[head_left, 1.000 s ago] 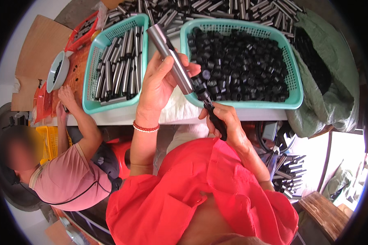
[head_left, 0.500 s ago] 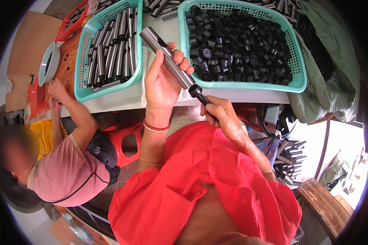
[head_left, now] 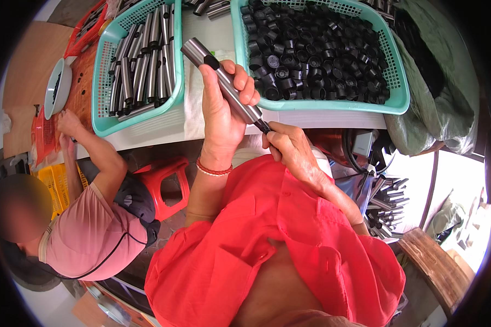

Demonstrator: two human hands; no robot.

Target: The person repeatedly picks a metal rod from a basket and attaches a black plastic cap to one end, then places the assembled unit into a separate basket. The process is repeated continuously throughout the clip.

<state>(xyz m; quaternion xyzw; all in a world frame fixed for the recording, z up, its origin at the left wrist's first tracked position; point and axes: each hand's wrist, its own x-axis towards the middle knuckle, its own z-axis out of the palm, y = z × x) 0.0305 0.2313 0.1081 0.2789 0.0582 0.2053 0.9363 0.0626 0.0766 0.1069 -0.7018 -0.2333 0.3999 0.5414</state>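
My left hand [head_left: 222, 122] is wrapped round a shiny metal tube [head_left: 235, 99] with a dark opening in its side near the upper end. The tube slants down to the right, above the table's near edge. In my right hand [head_left: 293, 148] is a slim black rod [head_left: 263, 126], pinched between thumb and fingers. Its far end meets the tube's lower mouth. Any cap on the rod's tip is out of sight at that mouth. My fingers cover the rod's other end.
Similar tubes fill a green basket [head_left: 99, 103] at the left; black caps fill another green basket [head_left: 333, 107] at the right. Dark green sacking [head_left: 453, 109] hangs beyond it. A co-worker in a pink shirt [head_left: 95, 234] sits at the left by a red stool [head_left: 163, 188].
My right hand has pushed the rod up to the tube; the black cap seen on the rod's tip before no longer shows outside the tube. The whole view has shifted slightly.
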